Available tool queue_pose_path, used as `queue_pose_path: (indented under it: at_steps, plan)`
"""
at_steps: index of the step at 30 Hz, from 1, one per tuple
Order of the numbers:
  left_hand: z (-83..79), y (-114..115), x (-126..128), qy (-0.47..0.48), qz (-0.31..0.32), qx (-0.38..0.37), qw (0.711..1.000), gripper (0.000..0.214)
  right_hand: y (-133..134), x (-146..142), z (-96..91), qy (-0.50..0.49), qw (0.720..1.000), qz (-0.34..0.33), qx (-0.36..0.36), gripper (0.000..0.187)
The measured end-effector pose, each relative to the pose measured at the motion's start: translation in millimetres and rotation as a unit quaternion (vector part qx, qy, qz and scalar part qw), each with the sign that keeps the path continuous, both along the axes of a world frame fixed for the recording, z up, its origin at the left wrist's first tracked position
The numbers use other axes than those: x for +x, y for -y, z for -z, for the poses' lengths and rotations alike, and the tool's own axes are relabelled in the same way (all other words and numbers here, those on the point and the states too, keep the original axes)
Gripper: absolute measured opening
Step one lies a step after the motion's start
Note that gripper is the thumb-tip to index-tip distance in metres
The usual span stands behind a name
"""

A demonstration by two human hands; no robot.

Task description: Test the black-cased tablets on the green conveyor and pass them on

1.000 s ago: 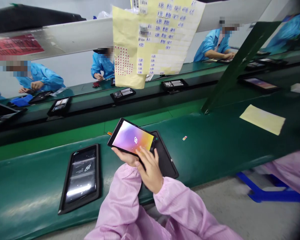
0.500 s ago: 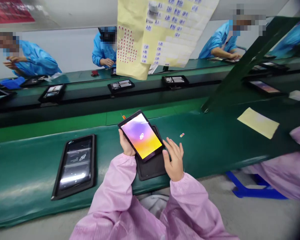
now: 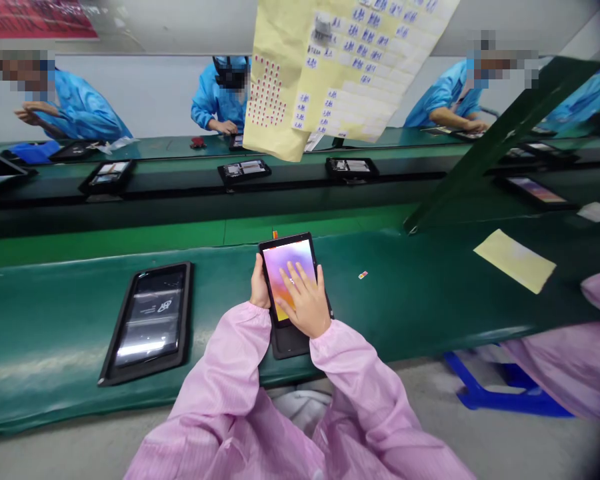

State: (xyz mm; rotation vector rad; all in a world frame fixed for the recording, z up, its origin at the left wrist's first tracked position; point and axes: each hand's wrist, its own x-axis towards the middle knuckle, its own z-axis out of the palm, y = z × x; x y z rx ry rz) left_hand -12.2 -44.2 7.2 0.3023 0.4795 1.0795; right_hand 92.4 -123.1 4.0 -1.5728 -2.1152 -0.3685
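Note:
A tablet (image 3: 275, 263) with a lit purple-to-orange screen is in front of me, over a black tray (image 3: 290, 343) on the green bench. My left hand (image 3: 260, 283) grips its left edge, with the fingers underneath hidden. Across the screen lies my right hand (image 3: 305, 300), fingers spread, covering most of the logo. A small orange tab (image 3: 275, 235) shows at the tablet's top edge. To the left, a second tablet (image 3: 153, 317) with a dark screen and a logo rests in another black tray (image 3: 187, 300).
A small colourful sticker (image 3: 363, 275) and a yellow paper sheet (image 3: 515, 260) lie to the right. Opened tablets (image 3: 245, 170) sit along the dark line ahead. Written sheets (image 3: 350, 73) hang above. A slanted green post (image 3: 480, 160) stands at right; people in blue work opposite.
My right hand has moved left from beside the tablet onto its screen. The tablet has turned more upright and sits lower over the tray. My left hand keeps its hold.

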Motion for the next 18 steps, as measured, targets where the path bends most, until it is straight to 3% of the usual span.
queue_pose_path:
  at_steps: [8,18]
  plan:
    - [5.0,-2.5,-2.3,0.002,0.025,0.018,1.000,0.059,38.5,0.0,26.7,-0.003,0.998,0.005,-0.060,0.060]
    - [-1.7,0.1,-1.1,-0.004,0.025,0.016,1.000,0.059,46.6,-0.1,33.6,0.004,0.997,0.006,-0.072,0.060]
